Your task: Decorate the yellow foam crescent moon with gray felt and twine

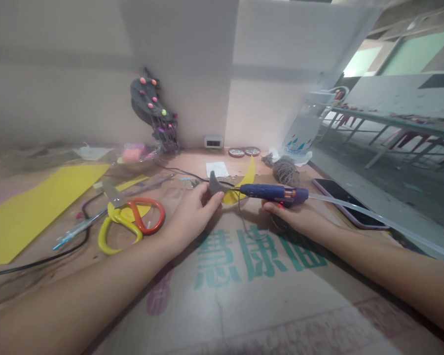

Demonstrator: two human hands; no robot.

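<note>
My left hand (193,211) pinches a small grey felt piece (215,185) just above the cardboard sheet (244,286). My right hand (296,217) is wrapped around a blue glue gun (272,192), whose nozzle points left and touches the grey piece. A clear glue stick (373,217) sticks out of the gun's back toward the right. A yellow crescent cut-out (244,185) lies right behind the gun's tip.
Yellow and orange-handled scissors (131,219) lie to the left, beside a yellow sheet (33,207) and a black cable (40,256). A phone (346,199) lies on the right, a ball of twine (285,171) behind the gun. A grey decorated craft (151,108) leans on the wall.
</note>
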